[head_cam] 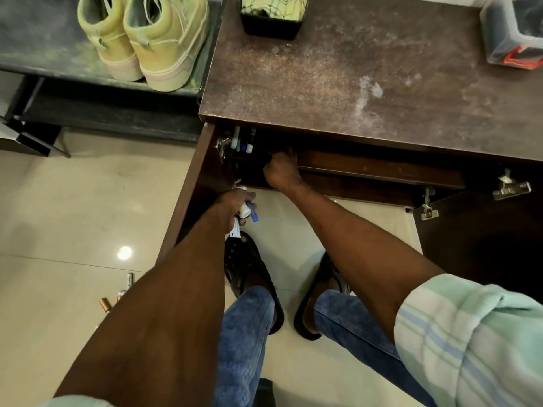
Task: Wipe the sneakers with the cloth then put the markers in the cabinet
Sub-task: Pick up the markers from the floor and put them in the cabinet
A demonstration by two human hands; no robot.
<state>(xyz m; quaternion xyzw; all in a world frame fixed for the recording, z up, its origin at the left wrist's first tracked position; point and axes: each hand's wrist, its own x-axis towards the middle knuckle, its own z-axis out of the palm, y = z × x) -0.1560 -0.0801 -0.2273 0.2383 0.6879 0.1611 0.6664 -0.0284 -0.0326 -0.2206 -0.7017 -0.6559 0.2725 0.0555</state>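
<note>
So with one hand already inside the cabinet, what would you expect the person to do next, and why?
Probably the right hand draws back from the cabinet shelf and takes another marker from the bunch that the left hand grips. Several markers already lie inside, so loading looks unfinished. Whether the right hand holds one now is hidden.

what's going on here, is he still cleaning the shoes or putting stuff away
Putting things away. The person stands at the open cabinet; the right hand reaches onto its shelf, where several markers in the cabinet already stand at the left. The left hand grips a bundle of markers near the open door. More markers on the floor lie behind the left arm. The sneakers sit untouched on the rack.
</note>
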